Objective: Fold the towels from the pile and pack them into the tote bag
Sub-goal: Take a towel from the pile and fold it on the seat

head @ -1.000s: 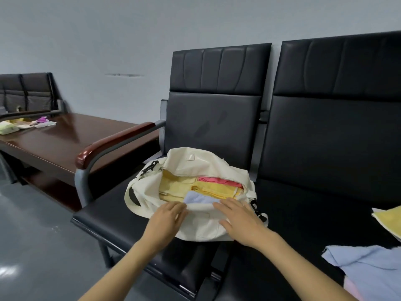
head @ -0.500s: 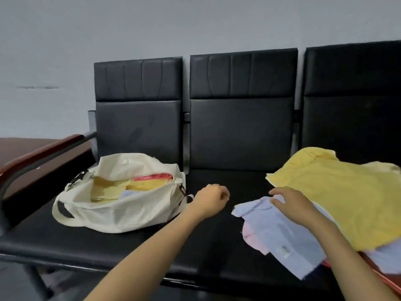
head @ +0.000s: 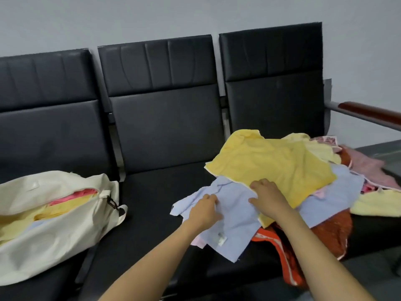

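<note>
left hand [head: 204, 211] fingers curled, pinching blue towel [head: 235, 216]; right hand [head: 268, 197] fingers bent at yellow towel [head: 271, 164] edge, grip unclear; tote bag [head: 54, 231] open, well left

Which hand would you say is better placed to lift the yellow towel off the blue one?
Probably the right hand: it lies against the yellow towel; the left hand rests farther off, on the blue towel.

Nothing legible; blue towel [head: 234, 216] tag [head: 221, 241] blurred
</note>
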Tool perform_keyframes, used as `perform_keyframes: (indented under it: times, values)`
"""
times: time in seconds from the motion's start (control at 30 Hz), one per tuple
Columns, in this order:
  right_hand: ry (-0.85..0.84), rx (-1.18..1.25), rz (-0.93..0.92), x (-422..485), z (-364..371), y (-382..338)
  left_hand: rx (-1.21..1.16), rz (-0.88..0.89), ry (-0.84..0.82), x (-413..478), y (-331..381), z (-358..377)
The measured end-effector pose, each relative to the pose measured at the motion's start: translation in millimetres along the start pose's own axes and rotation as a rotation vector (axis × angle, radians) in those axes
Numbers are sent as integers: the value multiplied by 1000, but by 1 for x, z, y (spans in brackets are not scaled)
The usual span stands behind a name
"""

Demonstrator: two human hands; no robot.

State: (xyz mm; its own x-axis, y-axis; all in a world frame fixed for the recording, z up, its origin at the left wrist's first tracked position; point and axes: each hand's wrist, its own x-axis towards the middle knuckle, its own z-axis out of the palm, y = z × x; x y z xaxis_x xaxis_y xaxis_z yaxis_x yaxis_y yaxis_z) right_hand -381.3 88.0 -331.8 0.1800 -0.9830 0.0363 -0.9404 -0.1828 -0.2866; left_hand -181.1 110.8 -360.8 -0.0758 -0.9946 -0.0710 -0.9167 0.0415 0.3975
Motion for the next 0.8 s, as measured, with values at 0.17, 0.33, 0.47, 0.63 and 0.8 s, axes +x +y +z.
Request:
perform_keyframes:
  times: [0.17,0.33,0.47,0.63,0.8]
  values:
    - [172,-65,77,1,8,-5,-69,-49,41,4,-10,13]
    - [156,-77,174,0,12,-2,-97,-18,68,1,-10,13]
    - [327,195,42,4,7,-5,-172,157,61,-2,-8,18]
    - [81,666,-182,-10,-7,-47,-788,13,3,-21,-2,1]
    - [-151,924,-264,-21,9,-94,-1608,-176,-96,-47,-20,-32]
